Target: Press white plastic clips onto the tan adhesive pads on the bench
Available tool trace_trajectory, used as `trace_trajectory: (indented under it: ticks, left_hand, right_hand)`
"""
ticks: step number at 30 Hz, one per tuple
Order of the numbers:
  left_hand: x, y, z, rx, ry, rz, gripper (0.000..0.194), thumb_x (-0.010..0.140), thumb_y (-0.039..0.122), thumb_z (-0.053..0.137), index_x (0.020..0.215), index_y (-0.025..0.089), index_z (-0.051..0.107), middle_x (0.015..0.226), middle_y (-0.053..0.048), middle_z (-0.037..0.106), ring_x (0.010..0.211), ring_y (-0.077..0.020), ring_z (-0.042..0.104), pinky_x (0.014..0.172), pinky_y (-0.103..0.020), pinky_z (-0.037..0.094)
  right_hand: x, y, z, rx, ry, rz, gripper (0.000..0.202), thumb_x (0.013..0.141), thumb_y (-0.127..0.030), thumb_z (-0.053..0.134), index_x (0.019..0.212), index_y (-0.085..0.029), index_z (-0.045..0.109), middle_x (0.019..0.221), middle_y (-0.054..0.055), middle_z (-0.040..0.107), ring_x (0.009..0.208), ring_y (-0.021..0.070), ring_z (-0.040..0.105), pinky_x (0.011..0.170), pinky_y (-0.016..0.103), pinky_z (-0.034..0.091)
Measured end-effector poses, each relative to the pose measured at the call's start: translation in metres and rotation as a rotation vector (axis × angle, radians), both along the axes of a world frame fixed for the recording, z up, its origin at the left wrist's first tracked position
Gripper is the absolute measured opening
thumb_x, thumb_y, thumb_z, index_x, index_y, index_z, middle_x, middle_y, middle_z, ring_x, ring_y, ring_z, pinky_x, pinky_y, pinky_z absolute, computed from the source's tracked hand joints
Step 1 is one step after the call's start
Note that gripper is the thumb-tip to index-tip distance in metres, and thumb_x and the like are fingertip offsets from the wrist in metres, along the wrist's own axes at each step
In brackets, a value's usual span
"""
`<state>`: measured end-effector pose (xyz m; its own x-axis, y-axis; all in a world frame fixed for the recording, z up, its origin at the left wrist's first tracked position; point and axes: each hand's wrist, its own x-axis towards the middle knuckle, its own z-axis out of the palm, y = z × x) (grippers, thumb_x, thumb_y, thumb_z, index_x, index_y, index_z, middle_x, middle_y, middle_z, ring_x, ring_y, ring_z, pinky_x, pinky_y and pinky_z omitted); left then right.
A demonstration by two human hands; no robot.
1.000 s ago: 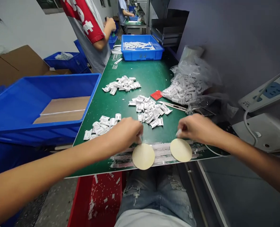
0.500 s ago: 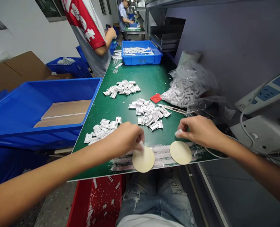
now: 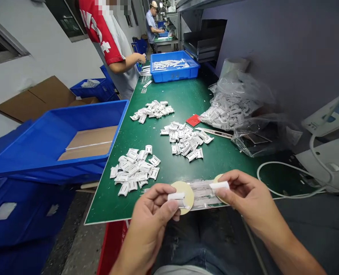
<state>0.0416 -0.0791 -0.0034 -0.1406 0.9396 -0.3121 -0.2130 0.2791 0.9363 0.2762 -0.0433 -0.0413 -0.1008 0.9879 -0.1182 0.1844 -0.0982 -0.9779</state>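
Observation:
My left hand (image 3: 155,212) pinches a small white plastic piece (image 3: 176,198) between thumb and fingers, above a round cream disc (image 3: 189,196). Another white plastic piece (image 3: 219,186) is gripped by my right hand (image 3: 241,193), in front of a second cream disc (image 3: 218,178) that the hand mostly covers. Both discs lie on a whitish, streaky strip (image 3: 202,191) along the table's near edge. Beyond my hands, similar white pieces form three heaps: a left one (image 3: 133,168), a middle one (image 3: 185,139) and a far one (image 3: 153,110).
A clear bag of white parts (image 3: 229,107), a red square (image 3: 192,120) and a craft knife (image 3: 213,132) lie at right on the green table (image 3: 183,91). A blue tray (image 3: 175,74) stands at the far end, near a co-worker (image 3: 115,57). Left is a large blue bin (image 3: 57,118).
Both hands have drawn nearer to me and turned, bringing the white pieces into plain sight. My left hand has come off the left heap's front, and the camera view has shifted slightly.

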Motion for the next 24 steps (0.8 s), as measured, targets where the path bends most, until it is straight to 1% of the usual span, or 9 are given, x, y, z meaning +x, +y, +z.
trace_trajectory:
  ticks: [2, 3, 5, 7, 9, 12, 14, 19, 24]
  left_hand:
    - [0.018, -0.013, -0.012, -0.081, -0.256, 0.115, 0.037, 0.060, 0.037, 0.089, 0.084, 0.018, 0.068, 0.067, 0.000, 0.065, 0.054, -0.0086, 0.057, 0.052, -0.018, 0.048]
    - [0.025, -0.016, -0.016, -0.109, -0.351, 0.137, 0.036, 0.060, 0.035, 0.089, 0.084, 0.018, 0.068, 0.067, 0.001, 0.064, 0.054, -0.0074, 0.056, 0.052, -0.017, 0.048]
    - [0.034, -0.017, -0.022, -0.141, -0.474, 0.130, 0.033, 0.063, 0.031, 0.089, 0.084, 0.018, 0.068, 0.068, 0.001, 0.063, 0.055, -0.0058, 0.056, 0.053, -0.014, 0.048]
    - [0.037, -0.016, -0.023, -0.149, -0.539, 0.116, 0.029, 0.066, 0.027, 0.087, 0.086, 0.018, 0.068, 0.073, 0.001, 0.064, 0.057, -0.0048, 0.056, 0.055, -0.014, 0.049]
    - [0.036, -0.015, -0.023, -0.147, -0.574, 0.113, 0.028, 0.068, 0.024, 0.086, 0.088, 0.018, 0.068, 0.077, 0.000, 0.066, 0.058, -0.0045, 0.057, 0.058, -0.014, 0.050]
    - [0.036, -0.016, -0.021, -0.145, -0.609, 0.104, 0.029, 0.067, 0.023, 0.087, 0.087, 0.018, 0.067, 0.077, -0.001, 0.067, 0.058, -0.0048, 0.058, 0.059, -0.015, 0.051]
    - [0.036, -0.017, -0.020, -0.143, -0.623, 0.098, 0.029, 0.067, 0.023, 0.087, 0.087, 0.018, 0.066, 0.076, -0.001, 0.067, 0.057, -0.0050, 0.058, 0.058, -0.015, 0.051]
    - [0.036, -0.017, -0.020, -0.125, -0.648, 0.101, 0.028, 0.069, 0.023, 0.086, 0.087, 0.017, 0.065, 0.074, -0.001, 0.068, 0.057, -0.0049, 0.059, 0.057, -0.014, 0.051]
    - [0.031, -0.019, -0.021, -0.110, -0.674, 0.100, 0.028, 0.070, 0.023, 0.085, 0.088, 0.016, 0.064, 0.073, 0.000, 0.068, 0.057, -0.0044, 0.059, 0.057, -0.013, 0.051]
  right_hand:
    - [-0.020, -0.015, -0.009, -0.163, 0.379, 0.021, 0.034, 0.073, -0.045, 0.082, 0.091, -0.021, 0.066, 0.074, 0.001, 0.058, 0.060, 0.0132, 0.048, 0.052, 0.025, 0.038]
    - [-0.031, -0.020, -0.010, -0.248, 0.552, 0.032, 0.033, 0.073, -0.044, 0.082, 0.090, -0.021, 0.065, 0.071, -0.001, 0.055, 0.058, 0.0112, 0.045, 0.051, 0.024, 0.037]
    - [-0.049, -0.028, -0.009, -0.403, 0.845, 0.064, 0.031, 0.075, -0.045, 0.081, 0.086, -0.020, 0.064, 0.067, -0.003, 0.050, 0.054, 0.0078, 0.037, 0.049, 0.020, 0.034]
    - [-0.061, -0.032, -0.006, -0.497, 1.050, 0.094, 0.028, 0.078, -0.043, 0.079, 0.084, -0.019, 0.065, 0.067, -0.003, 0.048, 0.053, 0.0059, 0.032, 0.047, 0.018, 0.030]
    - [-0.069, -0.034, -0.004, -0.530, 1.176, 0.105, 0.023, 0.081, -0.039, 0.077, 0.084, -0.018, 0.068, 0.068, -0.003, 0.048, 0.053, 0.0051, 0.029, 0.046, 0.016, 0.029]
    - [-0.072, -0.035, -0.005, -0.532, 1.277, 0.110, 0.018, 0.083, -0.035, 0.076, 0.087, -0.018, 0.070, 0.070, -0.003, 0.049, 0.053, 0.0044, 0.027, 0.048, 0.014, 0.030]
    - [-0.073, -0.036, -0.005, -0.534, 1.305, 0.116, 0.018, 0.083, -0.034, 0.076, 0.089, -0.018, 0.071, 0.070, -0.003, 0.050, 0.053, 0.0043, 0.026, 0.049, 0.014, 0.031]
    - [-0.076, -0.037, -0.001, -0.557, 1.281, 0.088, 0.018, 0.081, -0.034, 0.078, 0.087, -0.018, 0.072, 0.070, -0.003, 0.051, 0.054, 0.0047, 0.025, 0.049, 0.014, 0.031]
    - [-0.080, -0.037, 0.000, -0.558, 1.271, 0.093, 0.019, 0.082, -0.035, 0.078, 0.088, -0.018, 0.073, 0.069, -0.003, 0.050, 0.054, 0.0043, 0.025, 0.048, 0.013, 0.030]
